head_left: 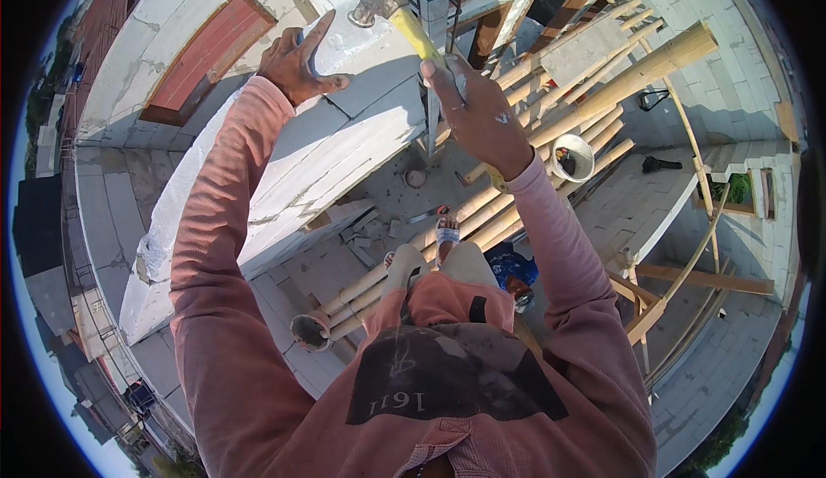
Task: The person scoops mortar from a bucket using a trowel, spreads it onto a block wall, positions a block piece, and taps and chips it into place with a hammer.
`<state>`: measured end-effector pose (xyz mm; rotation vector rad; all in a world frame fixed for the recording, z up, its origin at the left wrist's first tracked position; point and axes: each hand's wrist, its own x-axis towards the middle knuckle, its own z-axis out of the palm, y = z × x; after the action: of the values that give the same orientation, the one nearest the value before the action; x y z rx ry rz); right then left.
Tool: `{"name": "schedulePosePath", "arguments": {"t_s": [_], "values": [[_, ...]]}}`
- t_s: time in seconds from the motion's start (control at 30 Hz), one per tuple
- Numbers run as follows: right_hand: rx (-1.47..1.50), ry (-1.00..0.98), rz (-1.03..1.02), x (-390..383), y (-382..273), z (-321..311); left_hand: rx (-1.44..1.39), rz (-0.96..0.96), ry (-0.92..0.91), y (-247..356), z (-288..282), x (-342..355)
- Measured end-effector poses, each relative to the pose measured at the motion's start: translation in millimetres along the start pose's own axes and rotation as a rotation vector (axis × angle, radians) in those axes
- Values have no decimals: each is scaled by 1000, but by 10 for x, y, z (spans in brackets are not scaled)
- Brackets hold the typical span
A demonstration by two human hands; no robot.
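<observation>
My right hand [483, 115] is wrapped round the yellow handle of a hammer [416, 35]. Its worn metal head is raised over the top of a pale block wall [344, 147], pointing to the left. On that wall rests my left hand [297, 67], with thumb and fingers spread and nothing in it. Close to the hammer, a grey metal channel [434, 15] stands upright at the end of the blocks. Whitish smears mark the back of my right hand.
Bamboo poles [482, 220] form a platform under my feet. A white bucket [571, 158] stands on the poles at right; another bucket [310, 330] is lower left. Below me at right, a person in blue [514, 270] is partly hidden. Block walls [731, 74] surround the drop.
</observation>
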<state>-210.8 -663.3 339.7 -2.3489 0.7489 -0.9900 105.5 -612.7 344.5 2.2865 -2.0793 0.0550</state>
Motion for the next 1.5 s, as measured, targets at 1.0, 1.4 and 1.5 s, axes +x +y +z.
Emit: {"name": "schedulePosePath", "arguments": {"t_s": [1.0,1.4,1.5], "values": [[-203,-82,-311,54,78,118,-69,-239,24,16,-45,-312],[667,-230,1039,-1258,-28,-401,14,-293,83,66,73,-325],[595,-391,1046,-1576,65,-170,59,-297,123,19,166,-405]]}}
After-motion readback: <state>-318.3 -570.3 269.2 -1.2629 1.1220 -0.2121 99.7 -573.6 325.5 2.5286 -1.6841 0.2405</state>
